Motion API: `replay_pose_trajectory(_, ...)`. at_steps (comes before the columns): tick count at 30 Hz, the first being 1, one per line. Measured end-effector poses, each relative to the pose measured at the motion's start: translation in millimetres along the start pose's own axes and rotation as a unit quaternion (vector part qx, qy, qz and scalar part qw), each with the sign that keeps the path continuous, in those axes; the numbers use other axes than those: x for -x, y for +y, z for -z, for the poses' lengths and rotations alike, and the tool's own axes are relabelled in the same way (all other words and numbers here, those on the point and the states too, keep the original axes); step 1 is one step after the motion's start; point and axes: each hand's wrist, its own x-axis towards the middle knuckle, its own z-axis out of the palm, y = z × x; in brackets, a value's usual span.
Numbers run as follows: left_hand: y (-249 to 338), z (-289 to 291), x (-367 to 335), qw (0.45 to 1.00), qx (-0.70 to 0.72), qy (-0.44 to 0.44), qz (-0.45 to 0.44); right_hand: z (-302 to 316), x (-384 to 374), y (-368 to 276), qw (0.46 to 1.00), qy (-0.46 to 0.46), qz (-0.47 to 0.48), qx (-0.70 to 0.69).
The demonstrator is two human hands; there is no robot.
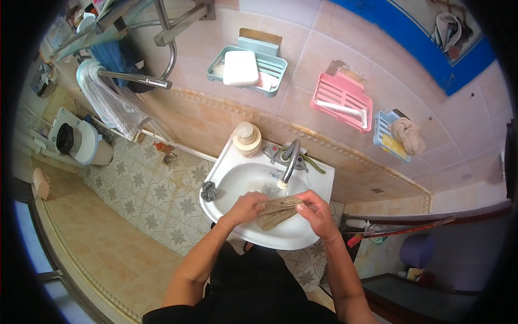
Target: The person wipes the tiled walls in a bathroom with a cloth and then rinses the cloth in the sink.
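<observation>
Over the white washbasin (221, 171) I hold a thin, wet-looking brown cloth (278, 212) stretched between both hands. My left hand (248, 208) is closed on its left end. With thumb and fingers, my right hand (315, 211) pinches the bunched right end. The cloth's middle hangs down over the bowl, just on my side of the curved metal faucet (292, 162). Whether water is running from the spout is hard to make out. A dark grey crumpled bundle (209, 191) rests on the basin's left rim.
Behind the bowl stands a cream pump bottle (246, 139). On the wall hang a green soap dish (216, 65) with white soap, a pink dish (327, 89) with a razor, and a blue dish (382, 121) with a sponge. At left, a towel (105, 97) hangs from a rail.
</observation>
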Motion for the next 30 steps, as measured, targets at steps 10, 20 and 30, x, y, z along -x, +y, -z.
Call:
replay_pose_trajectory(10,65.3,-68.0,10.3,0.954,0.230,0.105,0.161,-8.7,-9.7,151.0,0.841,0.117,-0.421,-0.319)
replay_pose_trajectory(20,19.2,-59.8,-8.1,0.718,0.568,0.190,0.355,-44.6,-20.0,155.1,0.929,0.144,-0.212,-0.265)
replay_pose_trajectory(30,37.6,-81.4,6.4,0.946,0.075,0.212,0.235,-50.2,-41.7,149.2,0.914,0.266,-0.259,-0.161)
